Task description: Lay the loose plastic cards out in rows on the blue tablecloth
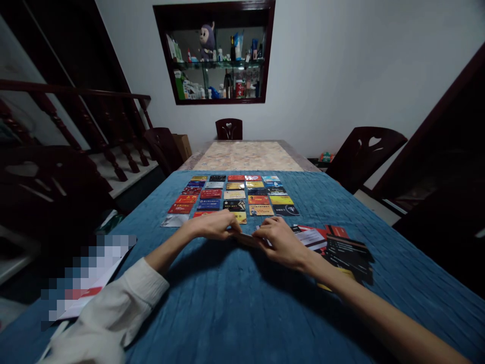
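Blue cloth (227,313), wrinkled, under everything on the near part of the table. Card (248,239) sits between the two hands, just short of the nearest row of laid-out cards (235,194). Seen nearly edge-on; cannot tell whether it is single or a thin stack.

Left hand (215,224): fingertips narrow, pinching the card's left end. Right hand (279,240): thumb and fingers curled in, pinching the right end.

Hazards, as judged:
1. Slip. Thin, smooth edges and a fingertip-only hold; uneven pull from either side could twist the card loose or flick it away.
2. Row disturbance. Left knuckles overlap the view of the near row, including a yellow card (241,218); a low forward push could knock these out of line. Contact there cannot be confirmed.
3. Pile spread. Right forearm crosses in front of the loose, overlapping pile (346,253); a sideways sweep could scatter it.
4. Cloth drag. Pale sleeve (146,283) lies close to the fabric; if it catches, ridges could shift and skew the rows.
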{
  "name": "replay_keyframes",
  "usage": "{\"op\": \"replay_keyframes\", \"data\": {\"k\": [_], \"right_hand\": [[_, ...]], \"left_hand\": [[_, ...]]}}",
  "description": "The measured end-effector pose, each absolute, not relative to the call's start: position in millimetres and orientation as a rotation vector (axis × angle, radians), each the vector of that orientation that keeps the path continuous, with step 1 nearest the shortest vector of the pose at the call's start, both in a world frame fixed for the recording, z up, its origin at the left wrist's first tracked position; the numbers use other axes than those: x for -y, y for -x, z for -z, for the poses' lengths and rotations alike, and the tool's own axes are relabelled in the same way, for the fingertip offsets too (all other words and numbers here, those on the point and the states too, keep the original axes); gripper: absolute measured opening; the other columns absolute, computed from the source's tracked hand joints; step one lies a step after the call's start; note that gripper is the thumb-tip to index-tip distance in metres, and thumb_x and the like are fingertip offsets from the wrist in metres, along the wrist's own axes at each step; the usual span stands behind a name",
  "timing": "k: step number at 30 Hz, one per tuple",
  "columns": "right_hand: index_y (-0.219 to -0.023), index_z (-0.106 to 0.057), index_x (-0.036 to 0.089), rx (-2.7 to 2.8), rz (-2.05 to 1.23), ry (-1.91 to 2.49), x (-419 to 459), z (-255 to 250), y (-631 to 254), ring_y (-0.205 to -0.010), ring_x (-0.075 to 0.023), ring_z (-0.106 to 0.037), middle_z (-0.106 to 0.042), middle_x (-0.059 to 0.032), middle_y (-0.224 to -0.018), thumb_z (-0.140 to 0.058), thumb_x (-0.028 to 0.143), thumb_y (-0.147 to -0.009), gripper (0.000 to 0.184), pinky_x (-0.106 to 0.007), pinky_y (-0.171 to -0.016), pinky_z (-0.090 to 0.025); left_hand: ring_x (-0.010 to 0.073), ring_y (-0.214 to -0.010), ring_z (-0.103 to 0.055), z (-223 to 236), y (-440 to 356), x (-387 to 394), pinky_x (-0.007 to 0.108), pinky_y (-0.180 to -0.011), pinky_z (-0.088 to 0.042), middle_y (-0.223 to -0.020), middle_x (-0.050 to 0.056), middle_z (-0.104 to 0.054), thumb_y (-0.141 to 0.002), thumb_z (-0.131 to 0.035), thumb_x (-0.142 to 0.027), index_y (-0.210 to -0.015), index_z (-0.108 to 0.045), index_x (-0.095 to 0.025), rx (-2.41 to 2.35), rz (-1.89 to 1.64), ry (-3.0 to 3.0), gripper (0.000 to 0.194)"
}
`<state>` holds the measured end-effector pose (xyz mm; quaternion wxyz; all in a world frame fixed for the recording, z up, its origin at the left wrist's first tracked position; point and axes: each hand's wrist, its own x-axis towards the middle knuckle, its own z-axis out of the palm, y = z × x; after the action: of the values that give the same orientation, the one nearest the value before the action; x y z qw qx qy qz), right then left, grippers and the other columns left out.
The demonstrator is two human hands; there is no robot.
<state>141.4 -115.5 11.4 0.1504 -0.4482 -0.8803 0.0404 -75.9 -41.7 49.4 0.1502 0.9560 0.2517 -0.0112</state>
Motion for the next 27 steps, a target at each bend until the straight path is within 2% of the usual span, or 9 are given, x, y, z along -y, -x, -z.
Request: {"op": "replay_keyframes", "data": {"k": [8, 13, 18, 23, 27], "right_hand": [[-0.09, -0.073, 0.021, 2.468, -0.078, 1.296, 113, -9, -145, -0.092, -0.0209, -0.057, -0.074, -0.005, -0.092, -0.055, 0.011, -0.086, 0.021, -0.036, -0.086, -0.028], [-0.106, -0.069, 0.021, 2.485, -0.016, 1.337, 114, -8, -144, -0.095, -0.0223, -0.057, -0.073, -0.0066, -0.096, -0.057, 0.01, -0.082, 0.029, -0.037, -0.086, -0.027], [-0.106, -0.064, 0.02, 2.492, 0.143, 1.372, 117, -5, -139, -0.094, -0.0233, -0.056, -0.072, -0.0075, -0.094, -0.053, 0.016, -0.088, 0.022, -0.039, -0.089, -0.026], [-0.103, -0.063, 0.02, 2.475, 0.329, 1.433, 119, 2, -133, -0.091, -0.0239, -0.054, -0.071, -0.008, -0.093, -0.053, 0.019, -0.089, 0.016, -0.043, -0.093, -0.025], [-0.106, -0.062, 0.019, 2.464, 0.446, 1.44, 122, 5, -129, -0.094, -0.0265, -0.052, -0.068, -0.0106, -0.098, -0.055, 0.032, -0.09, 0.021, -0.046, -0.093, -0.026]], "left_hand": [[0.013, -0.068, -0.056, -51, 72, 42, 0.021, -0.064, -0.037, -0.073, 0.0, -0.067, -0.077, -0.053, -0.003, -0.074, -0.068, -0.016, -0.687, 0.079, -2.735, 0.021], [0.0133, -0.066, -0.056, -53, 71, 45, 0.022, -0.061, -0.036, -0.071, -0.001, -0.067, -0.072, -0.054, -0.001, -0.075, -0.07, -0.017, -0.754, 0.101, -2.722, 0.023], [0.0132, -0.065, -0.055, -55, 69, 49, 0.022, -0.059, -0.034, -0.071, 0.0, -0.068, -0.07, -0.053, 0.001, -0.081, -0.073, -0.016, -0.818, 0.145, -2.719, 0.028], [0.0121, -0.059, -0.05, -52, 66, 48, 0.024, -0.055, -0.03, -0.066, 0.0, -0.064, -0.074, -0.055, -0.002, -0.074, -0.07, -0.015, -0.872, 0.162, -2.735, 0.019], [0.0133, -0.059, -0.05, -46, 65, 46, 0.025, -0.055, -0.03, -0.066, 0.001, -0.064, -0.077, -0.057, -0.006, -0.071, -0.067, -0.016, -0.871, 0.146, -2.798, 0.015]]}}
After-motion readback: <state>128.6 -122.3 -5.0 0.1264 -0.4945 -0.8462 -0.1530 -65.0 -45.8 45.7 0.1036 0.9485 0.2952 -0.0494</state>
